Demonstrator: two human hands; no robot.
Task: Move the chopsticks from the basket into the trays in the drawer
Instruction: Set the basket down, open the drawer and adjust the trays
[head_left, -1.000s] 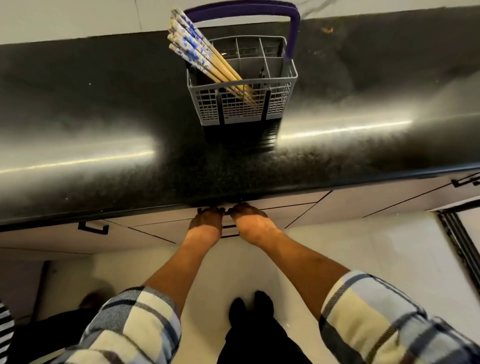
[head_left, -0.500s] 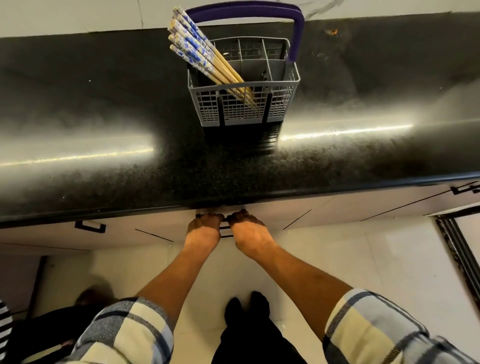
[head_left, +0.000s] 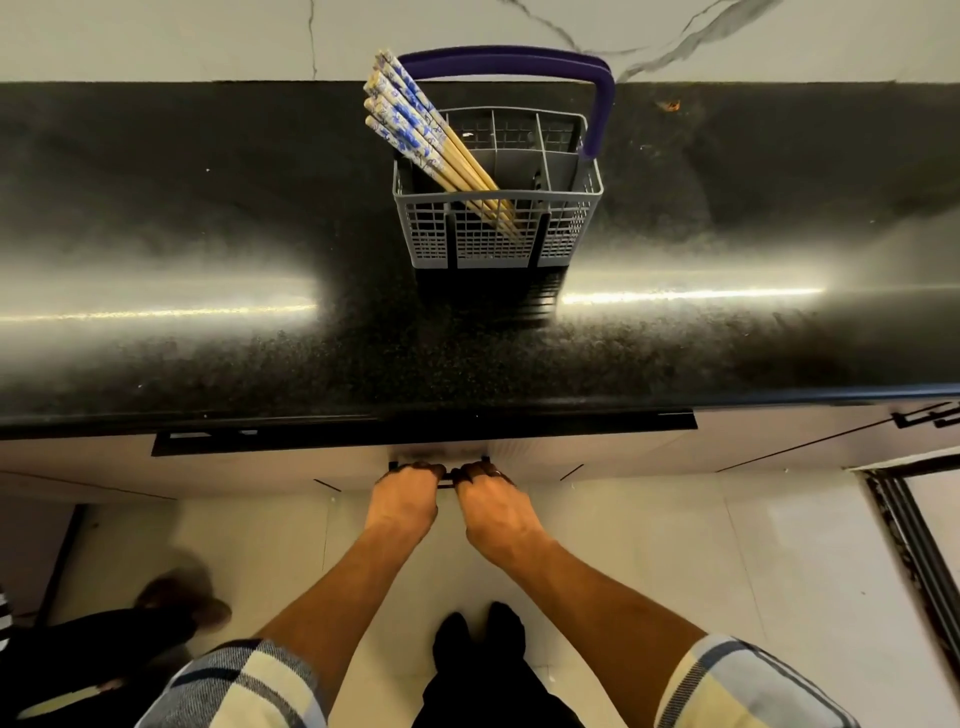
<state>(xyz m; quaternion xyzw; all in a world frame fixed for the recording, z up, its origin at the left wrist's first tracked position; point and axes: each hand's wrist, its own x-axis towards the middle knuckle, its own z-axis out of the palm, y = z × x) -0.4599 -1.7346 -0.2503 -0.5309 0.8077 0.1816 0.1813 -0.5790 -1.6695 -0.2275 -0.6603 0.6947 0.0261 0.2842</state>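
Note:
A grey plastic basket (head_left: 498, 228) with a purple handle stands on the black counter (head_left: 208, 353). Several bamboo chopsticks (head_left: 415, 135) with blue-and-white tops lean out of its left compartment. Below the counter edge, the white drawer (head_left: 291, 462) stands out a little, with a dark gap along its top. My left hand (head_left: 402, 499) and my right hand (head_left: 493, 506) sit side by side, fingers curled round the drawer's black handle (head_left: 448, 482). The drawer's inside and its trays are hidden.
A white marbled wall runs behind the counter. Other cabinet fronts with black handles (head_left: 924, 415) flank the drawer. Another person's dark foot (head_left: 182, 603) is on the pale floor at lower left. A dark door frame (head_left: 914, 530) stands at the right.
Both hands have pulled the handle towards me, and the drawer front has come out from under the counter, opening a dark gap at its top. The basket and chopsticks have not moved.

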